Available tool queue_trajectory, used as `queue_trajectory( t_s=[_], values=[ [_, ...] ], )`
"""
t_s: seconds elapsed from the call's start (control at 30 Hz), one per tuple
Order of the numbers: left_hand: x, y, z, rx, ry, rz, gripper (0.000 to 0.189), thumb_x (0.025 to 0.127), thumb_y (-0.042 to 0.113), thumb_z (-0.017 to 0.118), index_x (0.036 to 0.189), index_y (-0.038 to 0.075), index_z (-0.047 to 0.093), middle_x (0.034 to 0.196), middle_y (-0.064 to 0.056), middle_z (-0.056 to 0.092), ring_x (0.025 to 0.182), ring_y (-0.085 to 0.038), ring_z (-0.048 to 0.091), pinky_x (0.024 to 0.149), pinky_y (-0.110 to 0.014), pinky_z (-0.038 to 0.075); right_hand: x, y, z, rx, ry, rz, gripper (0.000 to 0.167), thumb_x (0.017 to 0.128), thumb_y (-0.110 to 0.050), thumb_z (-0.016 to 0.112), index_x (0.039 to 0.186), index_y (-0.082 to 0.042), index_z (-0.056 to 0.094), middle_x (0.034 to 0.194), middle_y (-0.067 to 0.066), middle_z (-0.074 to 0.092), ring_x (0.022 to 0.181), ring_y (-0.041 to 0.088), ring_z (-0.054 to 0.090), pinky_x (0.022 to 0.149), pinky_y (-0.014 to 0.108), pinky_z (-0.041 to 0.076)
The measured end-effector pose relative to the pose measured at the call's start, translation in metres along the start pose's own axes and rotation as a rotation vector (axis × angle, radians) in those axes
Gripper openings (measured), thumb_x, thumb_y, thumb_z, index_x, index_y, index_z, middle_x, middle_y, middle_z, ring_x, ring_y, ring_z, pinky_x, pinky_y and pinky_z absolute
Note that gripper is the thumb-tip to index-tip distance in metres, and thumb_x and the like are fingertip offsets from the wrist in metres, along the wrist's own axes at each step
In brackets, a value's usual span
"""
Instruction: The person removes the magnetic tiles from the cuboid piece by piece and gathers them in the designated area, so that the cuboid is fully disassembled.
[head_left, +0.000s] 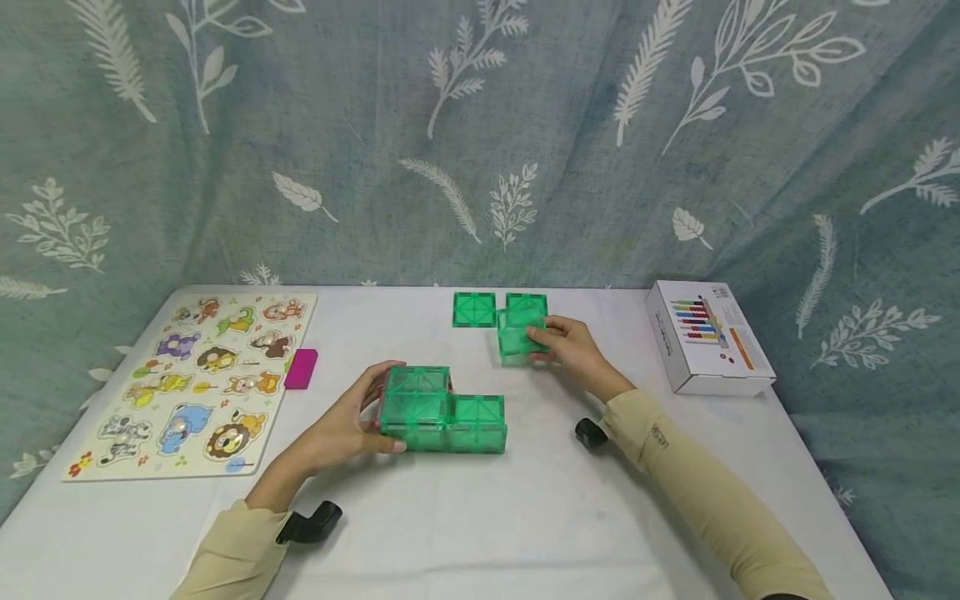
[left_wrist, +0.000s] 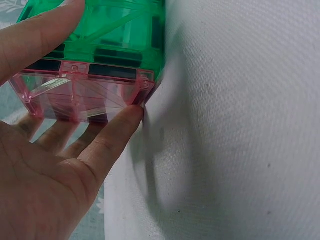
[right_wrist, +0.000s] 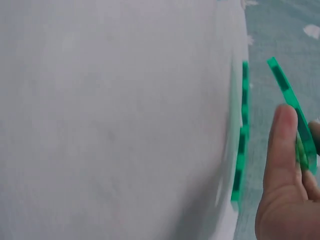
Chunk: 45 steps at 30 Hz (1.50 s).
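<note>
At the table's middle stands a boxy structure of see-through green magnetic tiles (head_left: 417,398), with a taller part on the left and a lower part on the right. My left hand (head_left: 341,429) grips its left end, thumb at the front. In the left wrist view, a pink tile (left_wrist: 90,95) forms that end and my fingertips touch its edges. My right hand (head_left: 576,352) pinches a square green magnetic tile (head_left: 517,340) by its right side. The right wrist view shows this tile (right_wrist: 283,80) tilted and raised off the table. Just behind it lie two flat green tiles (head_left: 474,309), one partly covered by it.
An animal puzzle board (head_left: 258,358) lies on the left of the white-covered table (head_left: 525,533), with a magenta block (head_left: 302,369) at its right edge. A white box (head_left: 712,337) with an abacus picture stands at the back right. A patterned curtain (head_left: 360,250) hangs behind.
</note>
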<state>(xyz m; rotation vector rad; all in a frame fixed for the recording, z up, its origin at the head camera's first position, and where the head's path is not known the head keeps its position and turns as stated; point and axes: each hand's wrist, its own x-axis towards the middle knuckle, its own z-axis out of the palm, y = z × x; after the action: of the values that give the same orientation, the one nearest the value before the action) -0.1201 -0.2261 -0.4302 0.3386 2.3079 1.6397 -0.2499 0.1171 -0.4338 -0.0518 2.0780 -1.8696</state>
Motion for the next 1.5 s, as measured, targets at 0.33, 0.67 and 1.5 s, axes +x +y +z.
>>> queue_trajectory(
  t_s=[0.33,0.67,1.5],
  values=[
    [0.000,0.000,0.000,-0.007,0.000,-0.015,0.109,0.069,0.003,0.088,0.156,0.020,0.024,0.163,-0.016,0.025,0.156,-0.046,0.008,0.112,-0.063,0.040,0.008,-0.004,-0.038,0.119,0.149,0.075,0.045,0.101,-0.017,0.060,0.140,0.002,0.048,0.109,0.000,0.053,0.092,0.008,0.063,0.108,0.034,0.052],
    [0.000,0.001,0.000,0.001,-0.005,-0.009,0.109,0.070,0.004,0.088,0.156,0.019,0.024,0.163,-0.016,0.026,0.156,-0.046,0.010,0.110,-0.061,0.044,0.015,-0.004,-0.073,0.108,0.190,0.117,0.053,0.099,-0.007,0.059,0.149,0.002,0.041,0.111,0.001,0.056,0.096,0.005,0.064,0.095,0.018,0.056],
    [0.000,-0.001,-0.001,-0.019,-0.010,0.002,0.108,0.070,0.004,0.088,0.156,0.021,0.025,0.162,-0.016,0.027,0.155,-0.046,0.010,0.111,-0.062,0.042,0.027,0.007,-0.090,0.092,0.290,0.200,0.053,0.098,-0.005,0.061,0.146,0.006,0.042,0.096,0.001,0.059,0.070,0.001,0.069,0.075,0.013,0.058]
  ],
)
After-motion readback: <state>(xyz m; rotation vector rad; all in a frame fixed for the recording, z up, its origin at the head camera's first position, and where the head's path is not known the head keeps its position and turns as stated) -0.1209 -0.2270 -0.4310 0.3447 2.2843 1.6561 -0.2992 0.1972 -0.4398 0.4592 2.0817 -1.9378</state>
